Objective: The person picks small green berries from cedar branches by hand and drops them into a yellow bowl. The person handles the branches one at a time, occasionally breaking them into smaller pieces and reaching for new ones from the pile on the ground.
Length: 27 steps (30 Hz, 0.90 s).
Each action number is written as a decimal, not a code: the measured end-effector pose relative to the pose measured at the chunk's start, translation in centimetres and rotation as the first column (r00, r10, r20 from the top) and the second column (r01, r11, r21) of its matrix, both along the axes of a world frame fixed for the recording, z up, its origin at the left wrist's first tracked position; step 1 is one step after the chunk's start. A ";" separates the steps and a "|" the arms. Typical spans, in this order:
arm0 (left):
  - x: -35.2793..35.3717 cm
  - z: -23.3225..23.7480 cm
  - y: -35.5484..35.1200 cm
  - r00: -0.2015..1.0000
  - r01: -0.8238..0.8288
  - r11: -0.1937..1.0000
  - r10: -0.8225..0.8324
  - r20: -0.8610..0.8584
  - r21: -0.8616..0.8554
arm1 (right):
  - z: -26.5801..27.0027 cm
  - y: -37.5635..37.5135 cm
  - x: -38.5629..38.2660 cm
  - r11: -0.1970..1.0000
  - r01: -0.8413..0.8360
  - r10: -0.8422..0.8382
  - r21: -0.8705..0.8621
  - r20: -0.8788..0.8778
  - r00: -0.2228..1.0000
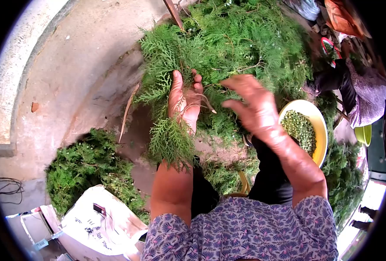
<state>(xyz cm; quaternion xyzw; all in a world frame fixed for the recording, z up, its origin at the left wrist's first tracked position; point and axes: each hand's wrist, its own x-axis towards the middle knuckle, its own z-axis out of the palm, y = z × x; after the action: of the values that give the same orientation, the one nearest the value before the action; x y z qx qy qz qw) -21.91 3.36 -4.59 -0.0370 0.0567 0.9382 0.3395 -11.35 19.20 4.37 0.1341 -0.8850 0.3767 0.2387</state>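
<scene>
Two bare hands are meeting above the floor (93, 61). The left hand (185, 103) is cradling a leafy green sprig (172, 139), fingers curling loosely around it, foliage draping over the wrist. The right hand (257, 108) is hovering just beside, empty, fingers spreading. The sprig is looking light and springy, its leafy tips fragile; the thin brown stem (209, 103) is offering the firmest hold. Beyond, a heap of branches (245, 39) is spreading.

Worn on the head, looking forward and steeply down past the wearer's own chest, close over both arms, single view
</scene>
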 end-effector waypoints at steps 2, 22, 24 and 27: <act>1.1 1.7 0.2 0.996 -0.070 0.974 0.079 0.034 -0.216 | -0.7 -2.7 -1.8 0.988 -0.101 0.108 0.120 -0.050 0.993; 1.8 0.7 -1.0 0.997 -0.083 0.956 0.078 -0.027 -0.280 | -4.0 -5.9 -3.4 0.969 -0.226 0.229 -0.098 0.020 0.973; 1.2 -0.6 -0.7 0.995 -0.099 0.963 0.094 -0.034 -0.251 | -3.6 -6.4 -3.2 0.962 -0.137 0.159 -0.237 0.074 0.985; 0.4 -3.2 -0.2 0.957 -0.211 0.946 0.252 0.145 -0.247 | -4.0 -6.2 -3.5 0.924 0.002 0.075 -0.383 0.186 0.980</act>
<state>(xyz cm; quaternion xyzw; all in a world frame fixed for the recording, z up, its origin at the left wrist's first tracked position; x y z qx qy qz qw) -21.52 3.20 -7.77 -0.1643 0.1297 0.9519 0.2236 -14.81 13.02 0.40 0.0638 -0.8115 0.5573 0.1640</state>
